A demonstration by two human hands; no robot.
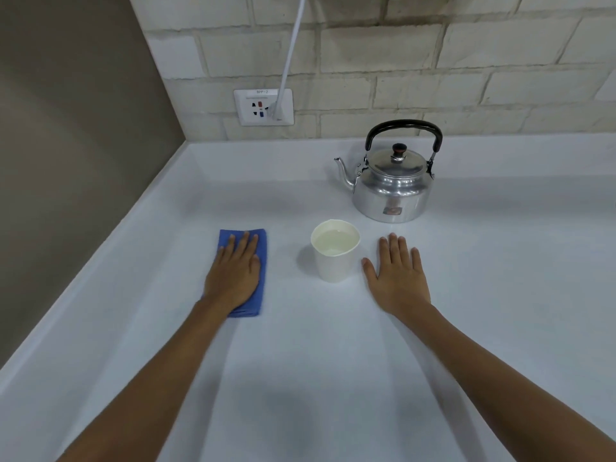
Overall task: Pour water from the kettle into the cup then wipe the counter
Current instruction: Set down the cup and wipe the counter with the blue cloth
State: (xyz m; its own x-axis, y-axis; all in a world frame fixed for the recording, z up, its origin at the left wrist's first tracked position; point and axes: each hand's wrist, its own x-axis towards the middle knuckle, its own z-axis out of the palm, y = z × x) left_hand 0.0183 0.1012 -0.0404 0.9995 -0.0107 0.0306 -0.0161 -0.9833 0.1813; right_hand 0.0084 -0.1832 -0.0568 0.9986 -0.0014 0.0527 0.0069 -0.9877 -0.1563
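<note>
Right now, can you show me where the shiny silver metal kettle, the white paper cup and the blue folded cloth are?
shiny silver metal kettle (391, 191): head view, on its rounded body.
white paper cup (334, 268): head view, on its outer side wall.
blue folded cloth (261, 258): head view, on its uncovered right edge.

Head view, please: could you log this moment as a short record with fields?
kettle: upright at the back of the counter, lid on, spout pointing left
cup: white, holds water, in front of the kettle
cloth: blue, folded, left of the cup
left hand: flat on the cloth
right hand: flat on the counter, right of the cup, holding nothing
</note>
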